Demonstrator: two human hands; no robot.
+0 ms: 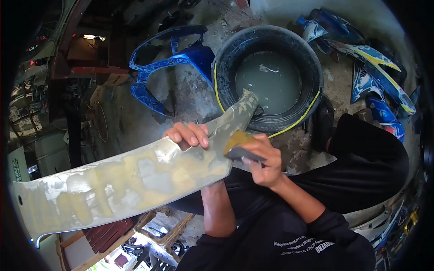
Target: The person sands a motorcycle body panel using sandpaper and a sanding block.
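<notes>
A long, wet-looking panel with grey and yellowish patches stretches from the left edge to the bucket. My left hand comes up from beneath it, its fingers curled over the upper edge; the palm is hidden behind the panel. In my right hand is a folded piece of sandpaper, yellowish on one face and dark grey on the other, at the panel's right part. The panel's narrow end reaches over the rim of a black bucket that holds cloudy grey water.
A blue frame-like part lies on the concrete floor left of the bucket. Blue, white and yellow panels lie at the upper right. My legs in black trousers are folded below the bucket. A wooden frame stands at the bottom.
</notes>
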